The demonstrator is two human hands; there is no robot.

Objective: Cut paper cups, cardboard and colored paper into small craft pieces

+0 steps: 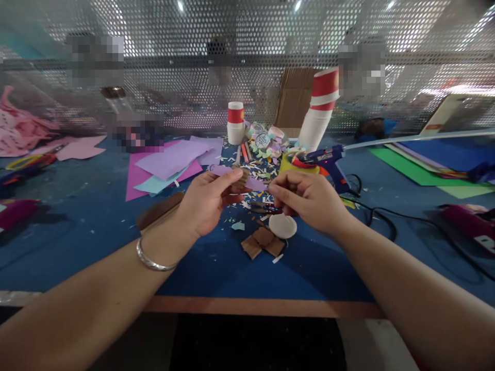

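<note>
Between my hands, above the table, is a strip of purple paper (256,184). My left hand (207,198), with a silver bangle at the wrist, pinches a small corrugated cardboard piece (243,178) together with the paper. The fingertips of my right hand (305,196) are closed on the strip's right end. Below them lie a white round paper disc (283,226) and several small brown cardboard pieces (263,237). Just beyond my right hand, a blue glue gun (333,167) with a long clear glue stick rests by a yellow roll (290,162).
Purple and pink paper sheets (170,159) lie to the left, coloured sheets (444,159) to the right. Stacked paper cups (317,116) lean at the back near a perforated metal screen (174,93). Paper scraps litter the middle; a black cable (410,212) runs right.
</note>
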